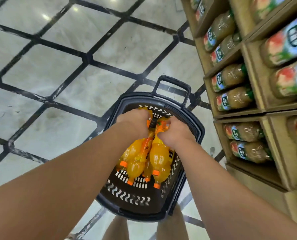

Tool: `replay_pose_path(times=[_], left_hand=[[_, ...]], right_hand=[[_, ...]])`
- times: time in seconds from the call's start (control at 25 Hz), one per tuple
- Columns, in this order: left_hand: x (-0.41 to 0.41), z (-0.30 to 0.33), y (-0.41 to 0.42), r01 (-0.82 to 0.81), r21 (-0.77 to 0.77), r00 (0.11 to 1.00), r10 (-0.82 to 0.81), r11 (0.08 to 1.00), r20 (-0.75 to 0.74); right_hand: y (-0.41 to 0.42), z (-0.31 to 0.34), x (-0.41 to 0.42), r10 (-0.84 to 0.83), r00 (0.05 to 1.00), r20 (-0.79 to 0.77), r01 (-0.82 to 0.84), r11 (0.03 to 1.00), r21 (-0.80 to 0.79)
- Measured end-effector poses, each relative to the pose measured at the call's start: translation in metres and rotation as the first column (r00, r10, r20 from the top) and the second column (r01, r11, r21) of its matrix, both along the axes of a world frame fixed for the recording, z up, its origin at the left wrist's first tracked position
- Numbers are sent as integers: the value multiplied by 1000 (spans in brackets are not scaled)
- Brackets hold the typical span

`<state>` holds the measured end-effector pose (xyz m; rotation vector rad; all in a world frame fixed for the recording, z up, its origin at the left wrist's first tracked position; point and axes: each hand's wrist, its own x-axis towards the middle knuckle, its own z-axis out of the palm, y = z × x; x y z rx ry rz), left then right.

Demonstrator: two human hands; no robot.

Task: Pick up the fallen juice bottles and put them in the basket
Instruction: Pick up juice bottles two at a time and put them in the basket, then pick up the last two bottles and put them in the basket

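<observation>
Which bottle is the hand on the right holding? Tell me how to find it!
Find the dark basket on the floor beside the shelves. The right hand grips an orange juice bottle there. Its orange cap points toward you, nearest the shelf side.

Floor (61, 70): pale marbled tiles with dark lines forming a hexagon grid, ceiling lights reflected at far left. Dark plastic basket (194, 122) stands directly on the floor, centre-near, slotted walls, handle raised at its far end. Orange juice bottles (159, 158) lie inside it, caps pointing near. Just right of the basket, cardboard shelf (258, 108) rises from the floor, boxed compartments stacked, each carrying brownish juice bottles with peach labels (234, 99) lying on their sides.
</observation>
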<state>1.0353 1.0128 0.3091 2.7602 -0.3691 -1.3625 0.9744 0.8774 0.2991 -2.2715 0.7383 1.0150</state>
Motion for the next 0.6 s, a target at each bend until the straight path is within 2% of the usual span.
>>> replay_pose_path(times=[0.16, 0.36, 0.48, 0.6], left_hand=[[-8, 88, -14, 133, -67, 991, -132, 989, 28], [-33, 250, -41, 326, -135, 934, -297, 936, 199], [-66, 354, -54, 391, -158, 895, -335, 907, 294], [-117, 446, -71, 472, -215, 860, -392, 855, 328]], right_hand=[[-14, 90, -5, 87, 994, 70, -85, 996, -40], [-41, 269, -57, 177, 973, 147, -146, 969, -202], [-55, 377, -115, 122, 975, 186, -64, 955, -289], [-72, 476, -197, -10, 970, 244, 88, 947, -309]])
